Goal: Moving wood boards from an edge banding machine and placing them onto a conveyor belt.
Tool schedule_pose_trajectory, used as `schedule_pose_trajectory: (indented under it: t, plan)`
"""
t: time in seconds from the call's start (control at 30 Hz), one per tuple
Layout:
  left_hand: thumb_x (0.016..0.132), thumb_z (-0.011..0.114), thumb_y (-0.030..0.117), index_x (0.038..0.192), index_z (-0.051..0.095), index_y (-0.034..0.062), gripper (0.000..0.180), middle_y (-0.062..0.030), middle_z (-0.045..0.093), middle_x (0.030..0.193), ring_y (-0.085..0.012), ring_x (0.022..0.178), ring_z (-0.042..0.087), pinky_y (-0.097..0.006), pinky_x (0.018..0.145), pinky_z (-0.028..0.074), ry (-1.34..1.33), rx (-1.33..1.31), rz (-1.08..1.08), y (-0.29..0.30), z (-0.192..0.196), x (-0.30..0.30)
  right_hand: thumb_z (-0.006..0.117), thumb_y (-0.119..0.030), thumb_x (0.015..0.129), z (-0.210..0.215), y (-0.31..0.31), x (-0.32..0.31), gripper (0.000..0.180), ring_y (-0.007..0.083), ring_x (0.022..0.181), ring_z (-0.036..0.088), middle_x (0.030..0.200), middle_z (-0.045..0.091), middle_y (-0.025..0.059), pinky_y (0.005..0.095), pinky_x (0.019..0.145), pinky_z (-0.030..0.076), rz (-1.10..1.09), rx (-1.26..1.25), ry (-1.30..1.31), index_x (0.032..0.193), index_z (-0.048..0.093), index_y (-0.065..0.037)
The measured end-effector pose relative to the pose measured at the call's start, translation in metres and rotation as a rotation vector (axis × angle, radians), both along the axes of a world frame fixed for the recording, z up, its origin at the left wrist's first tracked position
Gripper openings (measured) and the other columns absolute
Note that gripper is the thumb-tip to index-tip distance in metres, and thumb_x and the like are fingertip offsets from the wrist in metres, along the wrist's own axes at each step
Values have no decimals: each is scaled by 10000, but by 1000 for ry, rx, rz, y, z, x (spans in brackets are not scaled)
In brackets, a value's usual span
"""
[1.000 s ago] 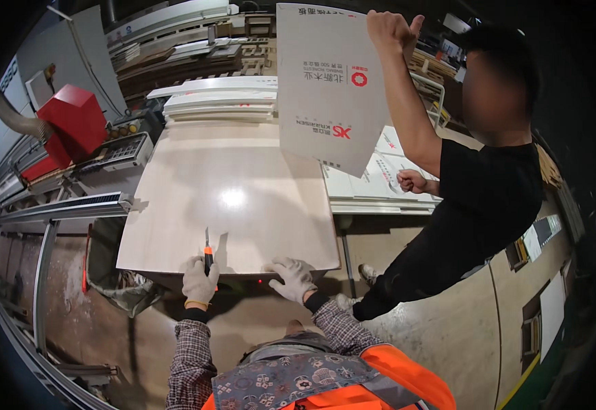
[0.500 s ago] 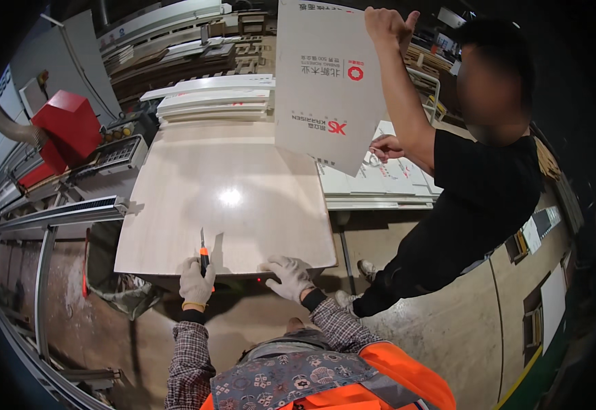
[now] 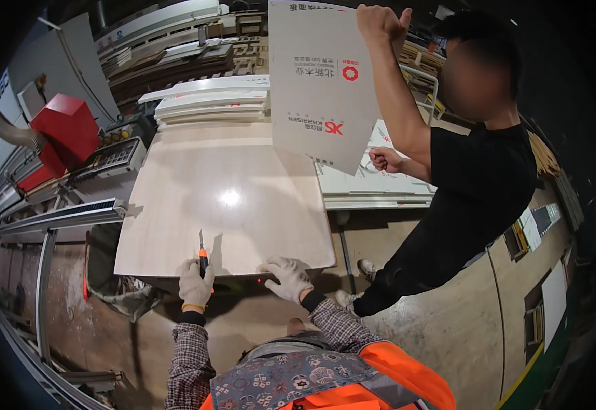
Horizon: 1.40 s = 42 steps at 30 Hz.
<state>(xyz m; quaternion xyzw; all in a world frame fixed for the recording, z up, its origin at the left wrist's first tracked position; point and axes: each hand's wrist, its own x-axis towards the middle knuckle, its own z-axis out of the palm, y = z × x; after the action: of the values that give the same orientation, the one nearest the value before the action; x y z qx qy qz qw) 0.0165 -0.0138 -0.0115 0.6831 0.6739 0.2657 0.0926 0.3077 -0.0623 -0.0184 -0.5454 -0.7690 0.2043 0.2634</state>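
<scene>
Gloved left hand (image 3: 194, 283) grips an orange utility knife (image 3: 203, 255) upright; right hand (image 3: 287, 277) rests spread on the pale panel (image 3: 223, 198) edge.

The board (image 3: 223, 198) has a pale wood-grain face, smooth and semi-glossy, with a bright lamp reflection on it. Both the left hand (image 3: 194, 283) and the right hand (image 3: 287, 277) wear white knitted cloth gloves; the knife (image 3: 203, 254) in the left hand has an orange handle, probably plastic, and a thin metal blade. The raised sheet (image 3: 322, 82) looks like matt grey cardboard, and the floor (image 3: 448, 328) is dull and rough.
</scene>
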Motion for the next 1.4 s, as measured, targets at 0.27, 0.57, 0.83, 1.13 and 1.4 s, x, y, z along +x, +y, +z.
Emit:
schedule_pose_trajectory:
  t: [0.27,0.57,0.83,1.13,1.4]
  plan:
    - [890,671,345,904,645,-14,360,-158,639,1187,-364,1011,634,-460,857,520,-20,13,9,0,-1,0,705,-266,843,-1,0,-1,400,346,1203,562,1296,571,121,455,1052,443,4,-7,-6,1233,658,-185]
    - [892,672,341,887,642,-20,362,-161,641,1184,-368,984,639,-455,845,521,-21,37,6,2,-5,-1,708,-254,836,3,0,-1,408,344,1200,571,1299,576,121,447,1034,467,13,26,-29,1231,654,-170]
    - [891,663,344,931,653,-11,357,-162,624,1217,-365,1043,638,-459,881,523,-22,-19,21,1,-4,1,707,-254,833,6,-1,1,413,339,1201,575,1298,582,120,440,1025,480,25,36,-28,1230,652,-155]
    - [888,664,337,904,650,-10,348,-163,630,1193,-363,1017,635,-462,862,522,-8,23,3,0,-1,3,705,-265,838,3,-2,3,423,330,1222,560,1321,583,113,446,1048,460,23,32,-27,1241,647,-150]
    - [882,685,306,890,642,-14,323,-162,641,1151,-361,1003,637,-458,850,522,-26,44,3,-1,-1,4,709,-276,838,-4,-2,3,418,321,1198,563,1294,592,93,445,1041,457,20,109,4,1237,654,-167]
